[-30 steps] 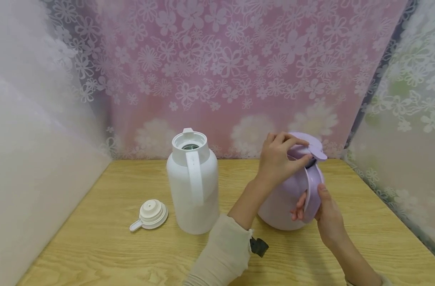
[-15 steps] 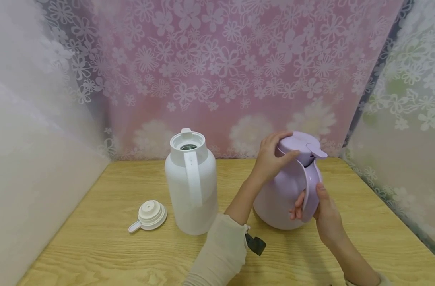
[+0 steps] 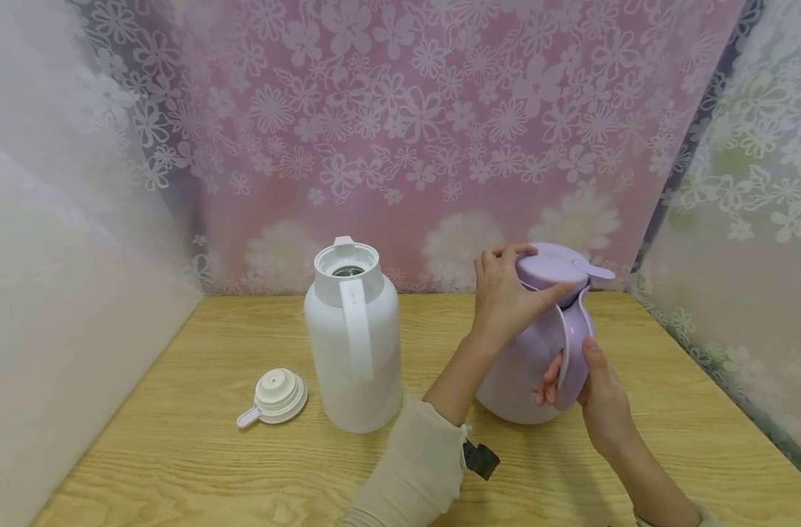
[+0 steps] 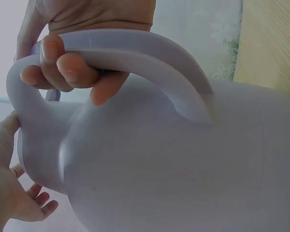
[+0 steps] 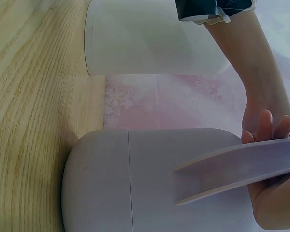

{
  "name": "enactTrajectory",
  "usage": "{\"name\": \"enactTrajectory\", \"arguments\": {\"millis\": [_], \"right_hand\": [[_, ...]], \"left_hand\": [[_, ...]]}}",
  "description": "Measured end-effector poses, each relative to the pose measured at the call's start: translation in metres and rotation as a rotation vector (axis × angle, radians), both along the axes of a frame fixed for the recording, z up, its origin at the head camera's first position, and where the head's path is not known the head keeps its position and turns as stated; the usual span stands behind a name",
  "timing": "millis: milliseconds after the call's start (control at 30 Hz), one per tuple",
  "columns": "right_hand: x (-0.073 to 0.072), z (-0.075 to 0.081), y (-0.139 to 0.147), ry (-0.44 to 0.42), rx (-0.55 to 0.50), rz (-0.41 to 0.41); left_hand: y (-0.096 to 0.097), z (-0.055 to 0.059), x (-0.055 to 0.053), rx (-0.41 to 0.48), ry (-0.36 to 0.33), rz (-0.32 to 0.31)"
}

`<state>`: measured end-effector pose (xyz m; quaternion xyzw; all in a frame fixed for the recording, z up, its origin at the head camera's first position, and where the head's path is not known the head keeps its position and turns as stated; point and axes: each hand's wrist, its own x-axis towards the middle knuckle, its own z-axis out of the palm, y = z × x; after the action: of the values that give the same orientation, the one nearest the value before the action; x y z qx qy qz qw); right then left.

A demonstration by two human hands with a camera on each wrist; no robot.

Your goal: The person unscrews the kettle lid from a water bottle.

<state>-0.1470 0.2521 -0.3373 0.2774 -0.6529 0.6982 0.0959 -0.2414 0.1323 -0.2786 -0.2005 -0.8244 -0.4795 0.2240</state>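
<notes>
A lilac vacuum jug (image 3: 519, 373) stands at the right of the table in the head view. My left hand (image 3: 502, 300) spans its lid (image 3: 550, 263), thumb along the front edge and fingers round the far left side. The lid's tab (image 3: 594, 271) points right, a little off the line of the handle (image 3: 575, 359). My right hand (image 3: 605, 402) grips that handle, fingers passed through the loop and thumb on the outside. The left wrist view shows those curled fingers (image 4: 70, 67) under the handle up close. The jug's mouth is hidden beneath the lid.
A white vacuum jug (image 3: 354, 351) stands open-mouthed left of the lilac one, its handle facing me. Its cream stopper (image 3: 280, 395) lies upside down on the wooden table (image 3: 196, 468) further left. A pink flowered curtain (image 3: 400, 146) hangs behind, with pale walls at both sides.
My left hand has gone from pinching near the tab to holding the lid's side. The lid has turned, its tab swinging from front right toward the right. The right hand keeps its grip.
</notes>
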Motion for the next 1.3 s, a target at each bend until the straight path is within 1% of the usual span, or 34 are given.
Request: {"name": "enactTrajectory", "arguments": {"millis": [33, 100, 167, 200, 333, 367, 433, 600, 767, 867, 933, 1067, 1167, 1300], "right_hand": [[0.0, 0.0, 0.0, 0.0, -0.003, 0.004], [0.0, -0.001, 0.0, -0.005, -0.003, 0.002], [0.0, -0.001, -0.001, -0.011, -0.007, 0.001], [0.0, -0.001, -0.001, -0.014, -0.004, -0.002], [0.0, -0.001, -0.002, -0.012, -0.003, 0.002], [0.0, -0.001, -0.002, -0.009, 0.004, -0.001], [0.0, -0.001, -0.002, -0.004, 0.003, 0.005], [0.0, 0.0, -0.001, -0.005, 0.017, -0.008], [-0.001, 0.0, 0.0, -0.017, 0.043, -0.03], [0.0, 0.0, 0.0, -0.021, 0.041, -0.03], [0.0, 0.0, 0.0, -0.019, 0.036, -0.027], [0.001, 0.0, 0.001, -0.013, 0.025, -0.018], [0.001, 0.0, 0.001, -0.014, 0.033, -0.037], [0.001, -0.001, 0.001, -0.023, 0.045, -0.058]], "left_hand": [[0.0, 0.0, 0.0, -0.01, -0.002, 0.014], [0.001, 0.0, 0.0, -0.014, -0.012, 0.022], [0.0, -0.001, -0.001, 0.002, -0.042, 0.0], [0.0, -0.002, -0.002, 0.022, -0.067, -0.025], [-0.001, -0.006, -0.008, 0.126, -0.183, -0.161], [-0.001, -0.007, -0.009, 0.146, -0.204, -0.185], [-0.001, -0.008, -0.012, 0.173, -0.223, -0.213], [0.0, -0.009, -0.016, 0.203, -0.202, -0.221], [-0.001, -0.008, -0.016, 0.215, -0.188, -0.234], [-0.001, -0.009, -0.015, 0.223, -0.179, -0.246], [0.0, -0.009, -0.015, 0.224, -0.167, -0.243], [0.002, -0.007, -0.014, 0.203, -0.139, -0.208], [0.003, -0.006, -0.011, 0.197, -0.128, -0.174], [0.005, -0.006, -0.01, 0.217, -0.116, -0.149]]}}
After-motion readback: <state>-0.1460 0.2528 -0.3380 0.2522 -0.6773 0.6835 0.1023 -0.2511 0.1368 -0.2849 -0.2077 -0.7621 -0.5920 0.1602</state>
